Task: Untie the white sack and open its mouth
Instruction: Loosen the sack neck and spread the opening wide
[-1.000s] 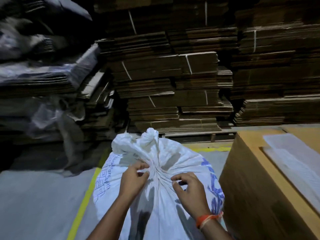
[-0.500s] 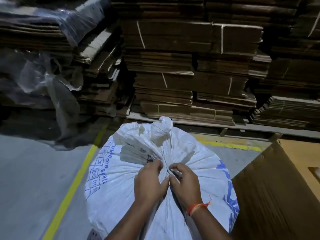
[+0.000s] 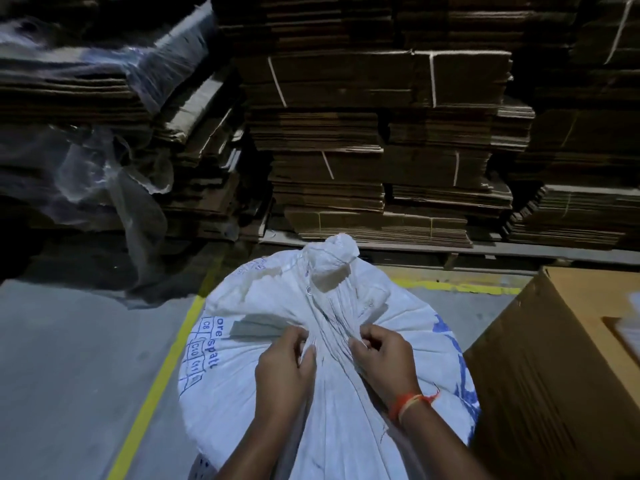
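On a grey warehouse floor [image 3: 62, 375], beside a painted yellow line [image 3: 159, 375], a full white sack [image 3: 263, 306] with blue printing stands upright just below the camera. Its mouth is still gathered into a twisted neck, and the bunched top [image 3: 334, 258] pokes up at the far side. A person's left hand [image 3: 285, 368] pinches the pleated fabric at the near side of the neck, fingers [image 3: 304, 344] curled tight on the folds. The right hand [image 3: 384, 358], with an orange thread band [image 3: 410, 405] on its wrist, grips the pleats just beside it, fingers bent closed on the cloth. The two hands sit close together, with a narrow strip of gathered fabric between them. Whether a cord is in either grip cannot be made out. A brown cardboard box [image 3: 540, 393] stands right of the sack, touching or nearly touching it. Behind, strapped bundles of flattened cartons [image 3: 381, 140] are stacked high, and loose clear plastic sheeting [image 3: 114, 174] hangs over the stacks at left.
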Available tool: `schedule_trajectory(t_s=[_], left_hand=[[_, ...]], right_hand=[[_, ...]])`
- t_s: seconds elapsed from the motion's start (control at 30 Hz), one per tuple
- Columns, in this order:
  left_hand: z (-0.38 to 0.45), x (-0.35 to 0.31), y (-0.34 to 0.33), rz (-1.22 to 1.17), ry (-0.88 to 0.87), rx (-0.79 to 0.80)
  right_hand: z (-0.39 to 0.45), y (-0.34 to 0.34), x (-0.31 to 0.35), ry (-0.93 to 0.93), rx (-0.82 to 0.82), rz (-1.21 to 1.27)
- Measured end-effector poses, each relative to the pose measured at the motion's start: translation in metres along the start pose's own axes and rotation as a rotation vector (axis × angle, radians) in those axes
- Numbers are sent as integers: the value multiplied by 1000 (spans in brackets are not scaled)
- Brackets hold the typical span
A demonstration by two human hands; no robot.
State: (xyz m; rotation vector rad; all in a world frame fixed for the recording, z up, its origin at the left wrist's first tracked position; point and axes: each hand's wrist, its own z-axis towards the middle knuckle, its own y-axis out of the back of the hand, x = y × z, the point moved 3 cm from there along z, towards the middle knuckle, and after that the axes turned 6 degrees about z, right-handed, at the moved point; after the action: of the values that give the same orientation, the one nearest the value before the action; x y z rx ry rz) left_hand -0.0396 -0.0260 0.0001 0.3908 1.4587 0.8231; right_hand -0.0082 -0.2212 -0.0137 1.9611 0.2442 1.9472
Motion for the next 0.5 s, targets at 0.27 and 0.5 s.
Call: schedule_trajectory(t_s=[0.27,0.5], left_hand=[[-58,-6,34,15,-54,-37],[-92,10,66,67,-44,-129]], right_hand=[[-36,53,5,51,-7,1],[-64,97,-2,-19,-57,-24]])
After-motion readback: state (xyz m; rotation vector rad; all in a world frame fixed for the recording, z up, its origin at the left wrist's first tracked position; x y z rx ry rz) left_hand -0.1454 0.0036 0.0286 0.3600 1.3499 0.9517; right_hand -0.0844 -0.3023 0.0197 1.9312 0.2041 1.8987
